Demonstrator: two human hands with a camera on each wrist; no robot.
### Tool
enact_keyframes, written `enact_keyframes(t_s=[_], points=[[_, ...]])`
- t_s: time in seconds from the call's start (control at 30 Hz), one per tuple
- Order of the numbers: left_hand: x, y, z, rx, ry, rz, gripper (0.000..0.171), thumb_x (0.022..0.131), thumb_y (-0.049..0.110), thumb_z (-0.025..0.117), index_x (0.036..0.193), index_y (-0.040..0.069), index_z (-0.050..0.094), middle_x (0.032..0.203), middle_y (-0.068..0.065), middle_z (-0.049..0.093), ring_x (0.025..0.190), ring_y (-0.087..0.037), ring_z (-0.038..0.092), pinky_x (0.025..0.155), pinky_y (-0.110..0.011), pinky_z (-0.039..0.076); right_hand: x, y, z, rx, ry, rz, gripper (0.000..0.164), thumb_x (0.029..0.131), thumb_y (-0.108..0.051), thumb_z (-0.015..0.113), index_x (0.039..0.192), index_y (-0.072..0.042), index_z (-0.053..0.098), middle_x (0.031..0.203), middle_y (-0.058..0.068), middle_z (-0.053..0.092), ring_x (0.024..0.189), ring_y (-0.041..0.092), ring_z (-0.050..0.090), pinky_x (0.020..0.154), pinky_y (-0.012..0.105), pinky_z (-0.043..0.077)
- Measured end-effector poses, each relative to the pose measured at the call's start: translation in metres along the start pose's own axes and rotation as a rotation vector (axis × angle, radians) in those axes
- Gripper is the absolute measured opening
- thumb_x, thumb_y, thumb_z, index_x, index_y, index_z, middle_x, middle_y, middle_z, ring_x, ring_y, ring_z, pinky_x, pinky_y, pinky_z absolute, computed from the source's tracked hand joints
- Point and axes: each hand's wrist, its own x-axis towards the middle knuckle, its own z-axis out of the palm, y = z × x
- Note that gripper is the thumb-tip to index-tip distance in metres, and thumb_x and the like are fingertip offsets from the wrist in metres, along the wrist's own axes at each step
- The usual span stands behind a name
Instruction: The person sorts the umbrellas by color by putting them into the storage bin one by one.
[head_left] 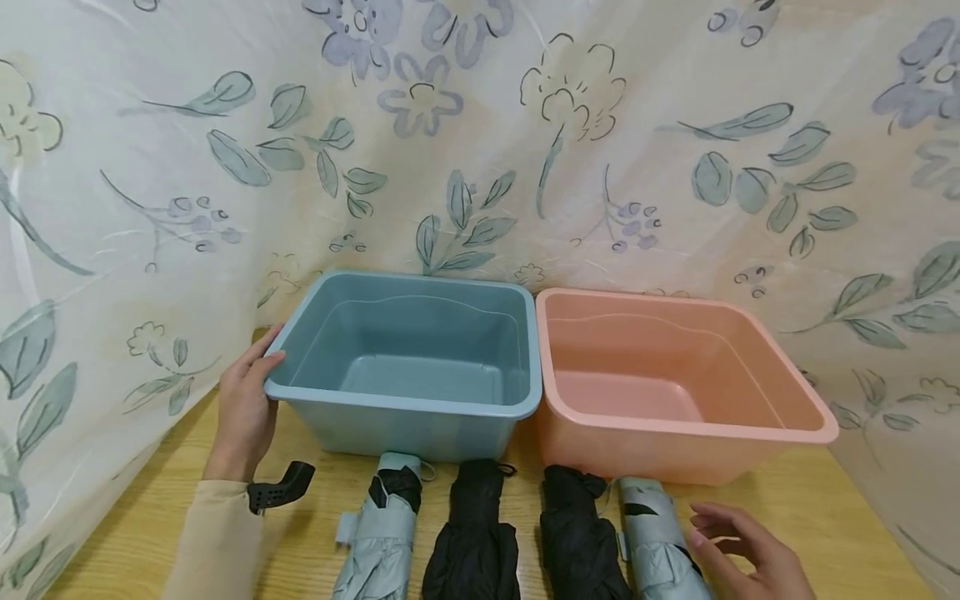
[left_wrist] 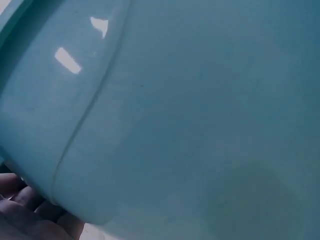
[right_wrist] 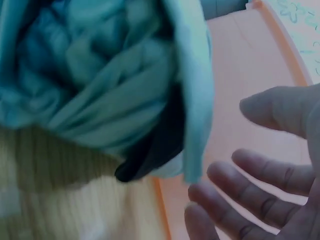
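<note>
My left hand (head_left: 243, 408) holds the left rim of a blue plastic basin (head_left: 423, 429), thumb over the edge and fingers along the outer side. In the left wrist view, the basin's wall (left_wrist: 175, 110) fills most of the picture, with the fingers (left_wrist: 42, 215) at its lower left. At the lower right, my right hand (head_left: 750, 554) hovers with spread, loosely bent fingers, holding nothing. Beside it lies a folded light grey-blue umbrella (head_left: 660, 542), seen close up as bunched fabric (right_wrist: 100, 85) in the right wrist view.
A pink basin (head_left: 690, 446) stands right of the blue one. Two folded black umbrellas (head_left: 471, 542) and another grey-blue umbrella (head_left: 382, 533) lie in front on the wooden table (head_left: 300, 550). A flowered sheet (head_left: 465, 133) hangs behind and at both sides.
</note>
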Motion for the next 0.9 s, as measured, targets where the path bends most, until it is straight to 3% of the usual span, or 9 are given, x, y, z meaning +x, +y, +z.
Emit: enact_keyframes(t_s=[0.17, 0.33, 0.5, 0.7, 0.9], points=[[0.0, -0.002, 0.003, -0.057, 0.045, 0.021, 0.051, 0.108, 0.012, 0.043, 0.157, 0.0, 0.032, 0.166, -0.009, 0.022, 0.148, -0.024, 0.028, 0.113, -0.03, 0.031, 0.003, -0.009, -0.002, -0.016, -0.064, 0.047, 0.039, 0.092, -0.021, 0.077, 0.123, 0.0, 0.066, 0.11, 0.012, 0.07, 0.084, -0.002, 0.062, 0.067, 0.023, 0.055], [0.0, -0.003, 0.004, -0.051, 0.063, 0.025, 0.051, 0.108, 0.012, 0.044, 0.156, -0.001, 0.034, 0.166, -0.01, 0.023, 0.147, -0.025, 0.029, 0.112, -0.028, 0.032, 0.01, -0.021, -0.007, -0.056, -0.201, 0.153, 0.06, 0.093, -0.04, 0.074, 0.135, 0.0, 0.058, 0.127, 0.018, 0.063, 0.1, 0.02, 0.065, 0.074, 0.028, 0.055], [0.0, -0.004, 0.005, -0.044, 0.063, 0.035, 0.052, 0.108, 0.014, 0.045, 0.155, -0.002, 0.034, 0.166, -0.01, 0.023, 0.149, -0.025, 0.027, 0.114, -0.028, 0.03, 0.016, -0.028, -0.01, -0.072, -0.298, 0.162, 0.073, 0.091, -0.046, 0.074, 0.143, -0.001, 0.05, 0.135, 0.021, 0.056, 0.111, 0.033, 0.061, 0.081, 0.038, 0.055], [-0.001, -0.005, 0.005, -0.054, 0.07, 0.04, 0.051, 0.108, 0.014, 0.045, 0.155, -0.003, 0.034, 0.166, -0.01, 0.025, 0.149, -0.024, 0.028, 0.115, -0.028, 0.03, 0.021, -0.03, -0.007, -0.062, -0.36, 0.231, 0.084, 0.089, -0.048, 0.076, 0.147, 0.003, 0.043, 0.137, 0.026, 0.053, 0.112, 0.036, 0.06, 0.086, 0.047, 0.055], [-0.001, -0.005, 0.006, -0.06, 0.078, 0.037, 0.051, 0.107, 0.013, 0.045, 0.155, -0.004, 0.034, 0.166, -0.01, 0.024, 0.149, -0.024, 0.028, 0.115, -0.028, 0.03, 0.025, -0.027, -0.001, -0.002, -0.43, 0.286, 0.082, 0.093, -0.042, 0.074, 0.147, 0.009, 0.039, 0.124, 0.022, 0.061, 0.102, 0.029, 0.065, 0.082, 0.044, 0.057]])
